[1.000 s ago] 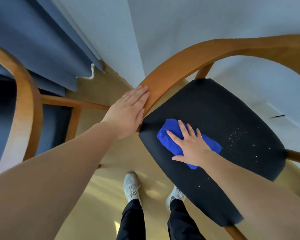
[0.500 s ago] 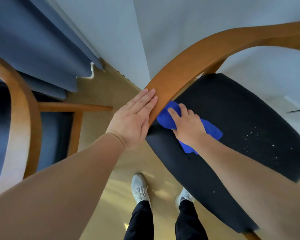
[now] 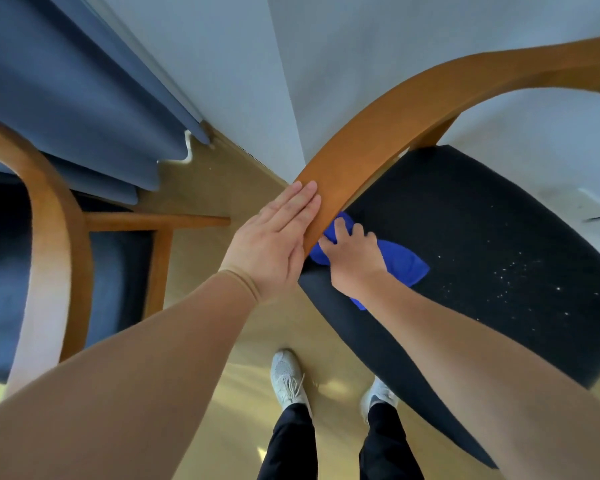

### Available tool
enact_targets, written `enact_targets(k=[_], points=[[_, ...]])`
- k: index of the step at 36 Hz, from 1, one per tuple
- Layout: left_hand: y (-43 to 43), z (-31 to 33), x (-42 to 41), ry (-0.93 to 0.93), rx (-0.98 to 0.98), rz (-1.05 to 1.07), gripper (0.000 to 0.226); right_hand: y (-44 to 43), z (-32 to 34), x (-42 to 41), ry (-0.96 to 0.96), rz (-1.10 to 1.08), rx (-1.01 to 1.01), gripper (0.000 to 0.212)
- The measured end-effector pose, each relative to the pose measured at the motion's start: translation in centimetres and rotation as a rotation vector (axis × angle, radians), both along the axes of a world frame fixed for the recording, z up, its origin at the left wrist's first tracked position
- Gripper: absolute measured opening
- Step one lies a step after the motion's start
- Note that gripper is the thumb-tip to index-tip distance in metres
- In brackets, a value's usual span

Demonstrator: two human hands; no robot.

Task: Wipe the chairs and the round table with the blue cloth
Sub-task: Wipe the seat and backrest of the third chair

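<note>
On the dark seat (image 3: pixel 482 237) of the nearer chair, at its nine o'clock edge just under the curved wooden rail (image 3: pixel 413 98), lies the blue cloth (image 3: pixel 402 268), bunched beneath the right hand (image 3: pixel 355 261). That hand's fingers are curled into the cloth and press it to the upholstery.

The left hand (image 3: pixel 271 244) is flat, fingers straight and together, resting on the end of the rail and gripping nothing; it appears to steady the chair.

Pale specks (image 3: pixel 520 275) are scattered on the seat at three o'clock from the cloth, well apart from it, so I judge this seat only partly wiped. Whether the rail has been wiped cannot be told.

At nine o'clock from the hands stands a second chair (image 3: pixel 45 202), beside a blue curtain (image 3: pixel 66 81); its condition is unknown. No round table is in view. Assessment: most of the task appears outstanding.
</note>
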State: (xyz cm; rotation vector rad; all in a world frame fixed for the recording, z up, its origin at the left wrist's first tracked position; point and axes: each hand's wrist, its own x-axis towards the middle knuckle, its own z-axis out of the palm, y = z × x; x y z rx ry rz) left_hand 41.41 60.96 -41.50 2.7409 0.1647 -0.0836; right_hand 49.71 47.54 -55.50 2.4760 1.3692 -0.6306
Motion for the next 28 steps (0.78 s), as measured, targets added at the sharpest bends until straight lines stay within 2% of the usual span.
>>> enact_targets(k=[4,11,13,17,20,23,25,28], points=[[-0.1,0.1,0.1,0.010,-0.005,0.001,0.051,-1.7,0.6,-2.8,0.054,0.064,0.015,0.073],[-0.1,0.5,0.2,-0.038,-0.016,-0.018,0.051,-7.3,1.8,-8.4,0.218,0.344,-0.016,0.058],[-0.2,0.5,0.2,-0.034,0.001,-0.032,0.051,-8.3,2.5,-8.1,0.221,0.376,0.006,0.061],[-0.3,0.5,0.2,-0.043,0.016,-0.035,0.050,-10.3,3.1,-5.9,0.110,0.308,0.129,0.070],[-0.3,0.5,0.1,-0.052,0.014,-0.026,0.050,-11.1,3.0,-5.4,0.134,0.293,0.079,0.072],[-0.3,0.3,0.0,-0.040,0.019,-0.023,0.051,-10.6,2.3,-5.1,0.266,0.305,-0.023,0.072],[-0.2,0.2,0.0,-0.027,0.029,-0.027,0.051,-9.4,2.2,-3.9,0.286,0.226,-0.006,0.070],[-0.1,0.0,0.1,-0.009,0.044,-0.037,0.052,-7.0,2.8,-0.8,0.218,0.126,0.075,0.073]])
